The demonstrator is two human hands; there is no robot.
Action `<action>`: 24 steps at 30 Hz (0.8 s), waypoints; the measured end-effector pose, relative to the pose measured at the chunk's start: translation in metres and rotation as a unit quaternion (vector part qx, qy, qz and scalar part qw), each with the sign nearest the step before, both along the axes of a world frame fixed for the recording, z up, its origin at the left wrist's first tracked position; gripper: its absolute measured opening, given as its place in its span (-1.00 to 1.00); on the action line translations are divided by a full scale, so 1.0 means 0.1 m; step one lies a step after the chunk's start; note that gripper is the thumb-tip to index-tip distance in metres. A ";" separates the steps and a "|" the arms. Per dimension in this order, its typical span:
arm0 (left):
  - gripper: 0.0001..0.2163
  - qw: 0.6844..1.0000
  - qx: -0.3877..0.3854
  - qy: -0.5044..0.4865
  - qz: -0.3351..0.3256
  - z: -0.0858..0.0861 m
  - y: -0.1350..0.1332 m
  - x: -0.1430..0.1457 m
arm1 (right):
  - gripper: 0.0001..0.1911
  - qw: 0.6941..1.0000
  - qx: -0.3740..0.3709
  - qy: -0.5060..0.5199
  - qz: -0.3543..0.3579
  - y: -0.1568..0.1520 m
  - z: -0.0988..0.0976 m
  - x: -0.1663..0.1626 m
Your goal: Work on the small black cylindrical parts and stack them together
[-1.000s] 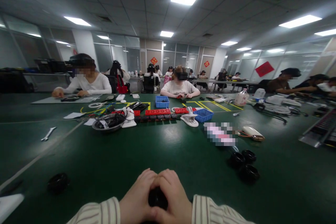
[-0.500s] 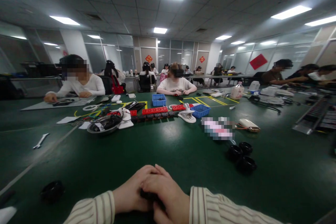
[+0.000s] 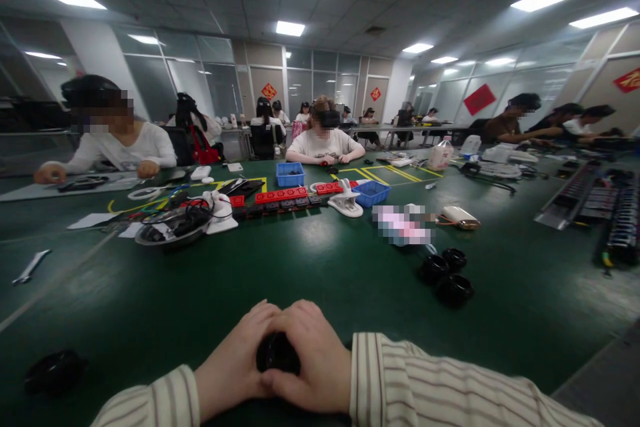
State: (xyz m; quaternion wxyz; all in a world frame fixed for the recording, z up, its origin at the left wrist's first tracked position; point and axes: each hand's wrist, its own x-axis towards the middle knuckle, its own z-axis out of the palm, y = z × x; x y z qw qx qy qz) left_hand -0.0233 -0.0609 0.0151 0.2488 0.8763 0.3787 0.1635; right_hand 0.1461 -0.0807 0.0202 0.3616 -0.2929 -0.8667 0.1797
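Observation:
Both my hands rest together on the green table [image 3: 310, 273] at the near edge, cupped around one small round black part [image 3: 277, 352]. My left hand [image 3: 233, 363] wraps it from the left and my right hand [image 3: 313, 360] covers it from the right and top, so only a dark patch shows between the fingers. Three similar black round parts [image 3: 447, 275] lie in a cluster to the right front. Another black round part [image 3: 53, 371] lies alone at the near left.
Across the table sit several people, one in white [image 3: 117, 147] at left, one opposite [image 3: 323, 143]. Mid-table: a metal bowl of cables [image 3: 173, 227], red blocks [image 3: 283, 195], blue bins [image 3: 371, 192], a white clamp [image 3: 345, 203]. A wrench [image 3: 30, 267] lies at left, racks [image 3: 595, 203] at right.
The view has swung to the right and dipped a little. My hands stay clasped on the black part, shifting their grip slightly; the part shows between the fingers again.

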 end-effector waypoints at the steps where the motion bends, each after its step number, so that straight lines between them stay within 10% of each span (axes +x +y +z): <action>1: -0.60 1.000 -0.009 -0.013 -0.004 -0.02 0.01 0.00 | -0.65 1.000 0.006 0.009 0.017 0.00 0.00 0.00; 11: -0.62 0.999 -0.028 0.010 -0.020 0.04 0.00 0.02 | -0.76 0.984 0.086 -0.028 0.151 -0.02 -0.06 0.02; 20: -0.10 1.000 0.024 -0.014 0.010 -0.22 0.02 -0.10 | -0.45 0.996 -0.008 0.088 0.019 -0.02 0.01 0.04; 24: -0.23 0.998 0.053 0.005 0.045 -0.15 -0.07 -0.01 | -0.47 0.997 -0.007 0.073 0.011 0.03 -0.01 0.00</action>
